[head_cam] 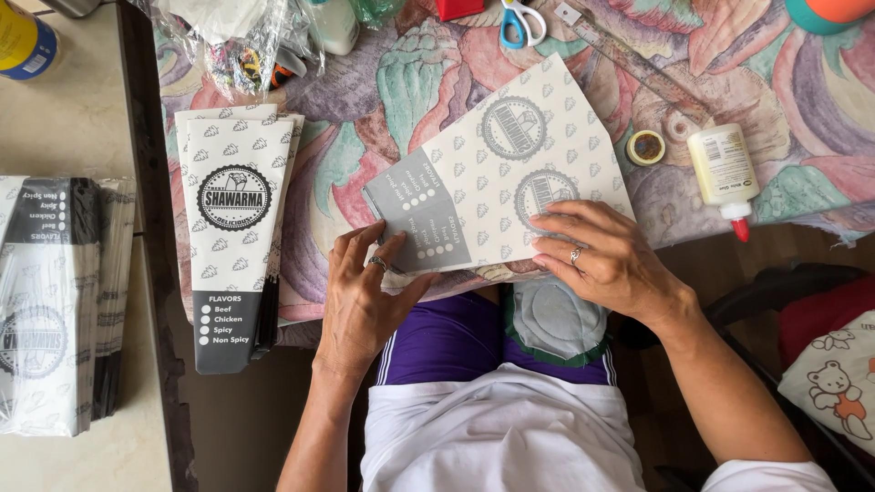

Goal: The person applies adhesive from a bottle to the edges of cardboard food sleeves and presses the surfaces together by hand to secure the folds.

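A flat printed paper sheet [510, 155], white with a leaf pattern, round emblems and a grey end panel, lies tilted on the colourful tablecloth [383, 100] at the table's near edge. My left hand [365, 292] presses its fingertips on the grey panel near the sheet's lower left. My right hand [602, 255] lies flat on the sheet's lower right part, fingers pointing left. Both hands wear a ring.
A pile of finished cone-shaped paper sleeves [232, 228] lies left of the sheet. A wrapped bundle of sleeves [50, 301] sits on the beige surface at far left. A white glue bottle [725, 173], tape roll [645, 147] and blue-handled scissors [521, 20] lie behind.
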